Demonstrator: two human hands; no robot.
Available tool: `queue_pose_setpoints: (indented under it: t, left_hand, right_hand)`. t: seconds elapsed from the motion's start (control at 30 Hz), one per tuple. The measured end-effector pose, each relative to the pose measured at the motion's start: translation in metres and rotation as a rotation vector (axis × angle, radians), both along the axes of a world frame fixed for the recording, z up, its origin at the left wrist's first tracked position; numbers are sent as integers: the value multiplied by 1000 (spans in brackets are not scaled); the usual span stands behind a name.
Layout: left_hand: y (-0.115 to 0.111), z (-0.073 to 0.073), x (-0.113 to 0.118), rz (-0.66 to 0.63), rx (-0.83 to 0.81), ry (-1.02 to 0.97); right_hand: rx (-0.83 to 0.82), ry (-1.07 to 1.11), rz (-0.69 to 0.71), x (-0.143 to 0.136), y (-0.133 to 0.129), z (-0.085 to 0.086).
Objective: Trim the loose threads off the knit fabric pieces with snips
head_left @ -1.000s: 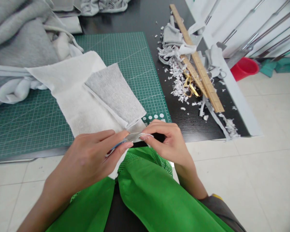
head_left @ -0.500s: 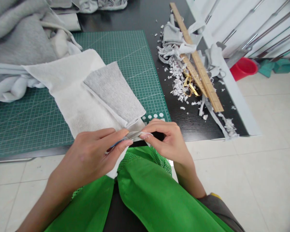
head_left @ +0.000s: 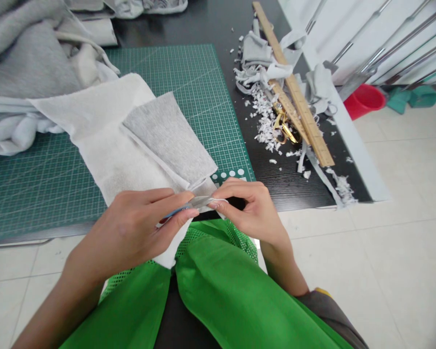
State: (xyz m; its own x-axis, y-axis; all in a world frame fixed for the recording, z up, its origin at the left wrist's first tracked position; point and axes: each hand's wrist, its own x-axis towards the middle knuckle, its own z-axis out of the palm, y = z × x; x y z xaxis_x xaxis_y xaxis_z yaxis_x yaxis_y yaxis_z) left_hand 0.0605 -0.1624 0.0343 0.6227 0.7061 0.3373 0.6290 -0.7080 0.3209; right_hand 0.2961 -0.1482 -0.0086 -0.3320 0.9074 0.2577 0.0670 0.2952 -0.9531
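Observation:
My left hand (head_left: 138, 228) is closed around small thread snips (head_left: 199, 201) with a blue handle and metal blades. The blades point right, towards the fingertips of my right hand (head_left: 252, 208). Between thumb and forefinger, that hand pinches a thin white edge of the fabric (head_left: 105, 140). This grey cloth with its pale underside spreads over the mat's front edge, and its grey face shows in a folded flap (head_left: 172, 135). A white corner (head_left: 169, 254) hangs below my left fingers. Where exactly the blade tips meet the cloth is hidden by my fingers.
A green cutting mat (head_left: 225, 106) lies on the black table (head_left: 160, 31). Piled grey garments (head_left: 32, 58) fill the left. On the right are wooden rulers (head_left: 301, 102), gold-handled scissors (head_left: 284, 128) and fabric scraps (head_left: 254, 51). A red bucket (head_left: 365, 101) stands beyond the table.
The whole view has shifted very slightly. Both hands keep almost the same pose and hold, with the snips still between them.

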Motion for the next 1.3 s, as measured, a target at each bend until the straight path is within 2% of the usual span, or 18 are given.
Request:
queue_pose_setpoints:
  t: [0.47, 0.67, 1.03, 1.3]
  left_hand:
    - [9, -4, -3, -59, 51, -61]
    - [16, -7, -5, -107, 65, -74]
    - [26, -4, -5, -206, 38, -69]
    - [29, -2, -3, -212, 35, -44]
  right_hand:
    - [-107, 4, -14, 1, 1, 3]
    - [-83, -13, -1, 1, 2, 3]
    - [-76, -22, 20, 2, 2, 3]
    - [-76, -22, 15, 2, 2, 2]
